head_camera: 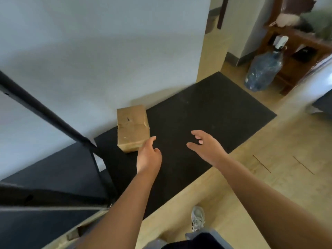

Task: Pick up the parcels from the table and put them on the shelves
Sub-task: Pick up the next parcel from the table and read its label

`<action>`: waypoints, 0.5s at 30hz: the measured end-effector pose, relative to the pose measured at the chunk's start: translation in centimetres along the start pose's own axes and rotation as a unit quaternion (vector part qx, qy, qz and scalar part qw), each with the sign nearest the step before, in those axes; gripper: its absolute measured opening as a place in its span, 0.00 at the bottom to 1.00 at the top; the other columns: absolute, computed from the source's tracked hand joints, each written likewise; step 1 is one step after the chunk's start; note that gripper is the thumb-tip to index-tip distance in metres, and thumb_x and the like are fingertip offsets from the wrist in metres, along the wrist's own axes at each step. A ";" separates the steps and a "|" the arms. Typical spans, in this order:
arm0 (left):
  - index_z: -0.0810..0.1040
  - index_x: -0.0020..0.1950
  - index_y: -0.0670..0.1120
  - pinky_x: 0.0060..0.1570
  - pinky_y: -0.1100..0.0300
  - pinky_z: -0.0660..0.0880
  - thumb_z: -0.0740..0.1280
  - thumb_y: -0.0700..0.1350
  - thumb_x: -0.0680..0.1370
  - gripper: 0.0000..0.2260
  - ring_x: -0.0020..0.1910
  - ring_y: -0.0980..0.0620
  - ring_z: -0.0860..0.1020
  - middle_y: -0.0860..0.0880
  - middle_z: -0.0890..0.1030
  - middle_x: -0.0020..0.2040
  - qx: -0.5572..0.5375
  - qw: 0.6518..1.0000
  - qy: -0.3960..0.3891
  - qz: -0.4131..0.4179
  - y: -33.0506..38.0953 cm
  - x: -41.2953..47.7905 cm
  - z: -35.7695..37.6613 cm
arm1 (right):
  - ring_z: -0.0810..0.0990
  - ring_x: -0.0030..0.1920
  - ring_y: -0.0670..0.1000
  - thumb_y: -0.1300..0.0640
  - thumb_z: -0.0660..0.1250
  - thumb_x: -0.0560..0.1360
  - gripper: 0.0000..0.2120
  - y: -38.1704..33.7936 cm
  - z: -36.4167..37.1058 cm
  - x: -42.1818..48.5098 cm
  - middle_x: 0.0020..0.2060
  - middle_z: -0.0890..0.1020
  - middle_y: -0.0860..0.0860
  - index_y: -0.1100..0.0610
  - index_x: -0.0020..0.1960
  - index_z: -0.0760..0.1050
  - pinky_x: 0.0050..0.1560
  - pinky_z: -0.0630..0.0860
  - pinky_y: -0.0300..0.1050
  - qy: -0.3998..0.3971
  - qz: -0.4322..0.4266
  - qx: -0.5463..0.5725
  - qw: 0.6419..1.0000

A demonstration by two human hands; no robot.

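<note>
The scene is lit evenly by soft, diffuse daylight; no harsh glare is seen. A broad, faint shadow is cast across the wall (100, 51). The mat (206, 123) is rendered very dark, with little detail. Motion blur is seen throughout, strongest on the frame (45, 112) at left. Straight lines are bent toward the edges by wide-angle distortion.
</note>
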State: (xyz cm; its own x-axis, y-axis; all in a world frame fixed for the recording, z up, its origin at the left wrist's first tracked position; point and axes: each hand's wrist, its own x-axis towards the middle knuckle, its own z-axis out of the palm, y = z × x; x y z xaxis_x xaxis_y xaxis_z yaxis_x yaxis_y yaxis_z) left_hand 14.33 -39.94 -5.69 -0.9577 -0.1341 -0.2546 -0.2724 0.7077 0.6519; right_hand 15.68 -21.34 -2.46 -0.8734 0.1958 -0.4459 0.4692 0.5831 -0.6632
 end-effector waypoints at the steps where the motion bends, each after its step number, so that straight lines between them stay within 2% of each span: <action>1: 0.68 0.75 0.52 0.62 0.55 0.76 0.61 0.39 0.81 0.22 0.66 0.49 0.76 0.49 0.74 0.71 -0.007 1.000 0.013 -0.011 0.0 0.4 0.0 | 0.73 0.68 0.51 0.49 0.68 0.77 0.27 -0.5 -0.5 1.4 0.70 0.73 0.50 0.47 0.75 0.66 0.61 0.71 0.45 -0.016 -0.010 -0.008 1.000; 5: 0.72 0.71 0.51 0.50 0.57 0.75 0.61 0.40 0.82 0.18 0.55 0.51 0.75 0.49 0.74 0.66 -0.032 0.991 0.096 -0.089 -0.8 1.8 -0.5 | 0.73 0.68 0.52 0.49 0.68 0.77 0.27 -3.1 -0.6 6.0 0.69 0.74 0.51 0.49 0.74 0.67 0.61 0.71 0.46 -0.073 -0.051 -0.035 0.995; 10: 0.73 0.69 0.47 0.58 0.49 0.76 0.58 0.44 0.83 0.15 0.62 0.46 0.76 0.47 0.73 0.67 -0.062 0.964 0.195 -0.168 -3.8 3.3 -1.8 | 0.74 0.67 0.52 0.49 0.67 0.77 0.29 -6.2 3.2 8.0 0.69 0.73 0.51 0.50 0.76 0.65 0.57 0.70 0.44 -0.151 -0.074 -0.057 0.984; 12: 0.72 0.72 0.47 0.59 0.46 0.76 0.57 0.47 0.83 0.17 0.64 0.45 0.75 0.47 0.70 0.70 -0.074 0.961 0.196 -0.179 -4.5 4.7 -2.4 | 0.74 0.67 0.52 0.49 0.68 0.77 0.30 -7.0 4.9 8.5 0.70 0.73 0.51 0.50 0.77 0.64 0.56 0.71 0.44 -0.181 -0.075 -0.067 0.978; 15: 0.66 0.77 0.47 0.64 0.49 0.73 0.56 0.49 0.84 0.21 0.69 0.47 0.72 0.47 0.68 0.75 -0.125 0.950 0.193 -0.210 -4.6 6.7 -3.4 | 0.74 0.67 0.53 0.49 0.68 0.78 0.31 -7.8 6.8 8.8 0.72 0.71 0.53 0.52 0.78 0.62 0.55 0.72 0.43 -0.211 -0.049 -0.063 0.974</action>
State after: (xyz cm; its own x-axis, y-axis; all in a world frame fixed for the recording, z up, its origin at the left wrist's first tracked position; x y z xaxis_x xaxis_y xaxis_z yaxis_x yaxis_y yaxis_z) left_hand 8.82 -46.47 -8.00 -0.7099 -0.6460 -0.2807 -0.6050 0.3552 0.7126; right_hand 5.24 -29.51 -5.34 -0.7697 -0.1921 -0.6089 0.3431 0.6798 -0.6482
